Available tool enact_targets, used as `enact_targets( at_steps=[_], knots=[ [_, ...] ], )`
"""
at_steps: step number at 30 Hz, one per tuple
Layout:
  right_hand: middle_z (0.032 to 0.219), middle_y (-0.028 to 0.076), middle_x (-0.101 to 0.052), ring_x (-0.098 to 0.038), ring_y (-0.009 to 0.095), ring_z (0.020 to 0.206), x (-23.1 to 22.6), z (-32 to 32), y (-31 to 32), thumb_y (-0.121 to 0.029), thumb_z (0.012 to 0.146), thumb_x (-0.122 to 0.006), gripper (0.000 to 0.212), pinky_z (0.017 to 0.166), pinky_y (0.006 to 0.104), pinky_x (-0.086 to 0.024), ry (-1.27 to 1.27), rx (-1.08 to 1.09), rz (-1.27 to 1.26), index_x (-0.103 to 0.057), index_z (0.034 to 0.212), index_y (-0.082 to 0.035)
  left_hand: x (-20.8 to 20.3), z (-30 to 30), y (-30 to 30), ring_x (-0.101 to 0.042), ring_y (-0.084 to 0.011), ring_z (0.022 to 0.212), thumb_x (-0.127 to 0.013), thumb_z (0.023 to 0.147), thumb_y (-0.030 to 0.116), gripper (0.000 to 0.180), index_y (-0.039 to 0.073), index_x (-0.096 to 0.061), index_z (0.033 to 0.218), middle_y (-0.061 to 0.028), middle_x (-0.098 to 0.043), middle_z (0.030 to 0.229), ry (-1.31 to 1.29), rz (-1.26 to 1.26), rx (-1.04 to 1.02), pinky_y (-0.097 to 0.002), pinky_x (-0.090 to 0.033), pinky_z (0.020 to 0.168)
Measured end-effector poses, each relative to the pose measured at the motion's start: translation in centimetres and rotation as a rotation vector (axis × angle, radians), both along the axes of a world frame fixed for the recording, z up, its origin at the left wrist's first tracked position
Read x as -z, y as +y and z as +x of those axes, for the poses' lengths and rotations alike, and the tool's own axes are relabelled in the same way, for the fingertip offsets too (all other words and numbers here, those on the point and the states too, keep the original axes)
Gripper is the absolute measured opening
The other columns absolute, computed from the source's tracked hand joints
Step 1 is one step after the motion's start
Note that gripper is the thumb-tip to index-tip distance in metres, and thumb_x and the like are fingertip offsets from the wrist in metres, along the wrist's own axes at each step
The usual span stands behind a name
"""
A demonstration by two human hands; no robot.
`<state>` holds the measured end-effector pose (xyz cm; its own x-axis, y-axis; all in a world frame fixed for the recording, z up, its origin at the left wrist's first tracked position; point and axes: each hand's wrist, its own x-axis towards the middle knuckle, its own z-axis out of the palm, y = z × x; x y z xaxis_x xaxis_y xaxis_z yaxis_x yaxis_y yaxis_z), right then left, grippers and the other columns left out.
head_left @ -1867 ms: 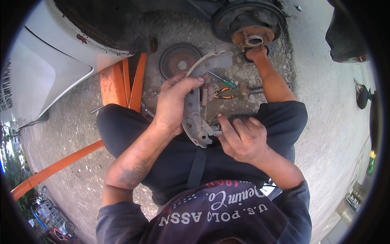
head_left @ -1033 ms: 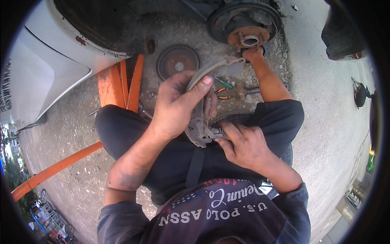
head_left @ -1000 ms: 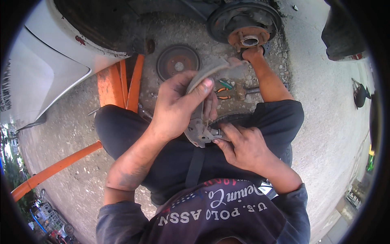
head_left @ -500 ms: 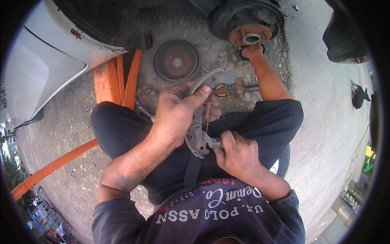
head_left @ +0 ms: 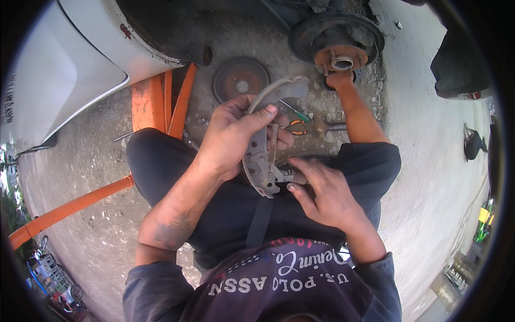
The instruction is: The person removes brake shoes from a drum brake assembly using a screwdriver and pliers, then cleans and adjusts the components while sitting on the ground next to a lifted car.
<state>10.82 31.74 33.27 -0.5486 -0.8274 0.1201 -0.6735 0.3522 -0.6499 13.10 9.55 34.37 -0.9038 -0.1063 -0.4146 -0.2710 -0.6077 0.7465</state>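
A worn, curved brake shoe (head_left: 255, 149) is raised over my lap, gripped near its middle by my left hand (head_left: 230, 134), thumb on its edge. A slim metal rod (head_left: 274, 145) runs along the shoe beside the left fingertips. At the shoe's lower end sits a lever-like bracket with a small coil spring (head_left: 296, 177) sticking out to the right. My right hand (head_left: 327, 193) is at that spring, index finger stretched above it and thumb below, fingers apart. Whether a fingertip touches the spring, I cannot tell.
A brake drum (head_left: 241, 80) lies on the ground beyond my left hand. Pliers (head_left: 296, 127), a green-handled screwdriver (head_left: 301, 115) and a hammer (head_left: 322, 127) lie nearby. The wheel hub (head_left: 341, 59) hangs above my bare foot (head_left: 339, 80). An orange stand (head_left: 151, 104) is beside the white car body (head_left: 80, 59).
My right fingers have spread from a pinch at the shoe's lower end, and the coil spring now shows. The brake shoe has turned, showing more of its flat side.
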Motion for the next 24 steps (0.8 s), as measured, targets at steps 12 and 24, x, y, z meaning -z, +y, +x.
enact_targets(
  at_steps=[12,24],
  knots=[
    [0.071,0.006,-0.051,-0.053,0.021,0.049,-1.7,2.7,-0.2,-0.014,0.079,-0.072,0.048,0.046,0.0329,-0.045,0.314,-0.009,0.141,-0.061,0.124,0.0,-0.9,0.4,0.5,-0.072,-0.0222,0.074,-0.059,0.097,0.014,0.024,-0.006,-0.057,0.11,-0.0133,-0.069,0.092,-0.118,-0.032,-0.025,-0.0315,-0.06,0.067],
    [0.07,0.006,-0.05,-0.054,0.022,0.051,0.6,0.7,0.1,-0.019,0.08,-0.075,0.06,0.048,0.0353,-0.046,0.333,-0.04,0.08,-0.056,0.135,-0.003,0.1,0.3,0.9,-0.071,-0.0204,0.072,-0.058,0.098,0.013,0.022,-0.006,-0.057,0.109,-0.0125,-0.068,0.09,-0.069,-0.03,-0.069,-0.0301,-0.059,0.066]
  ],
)
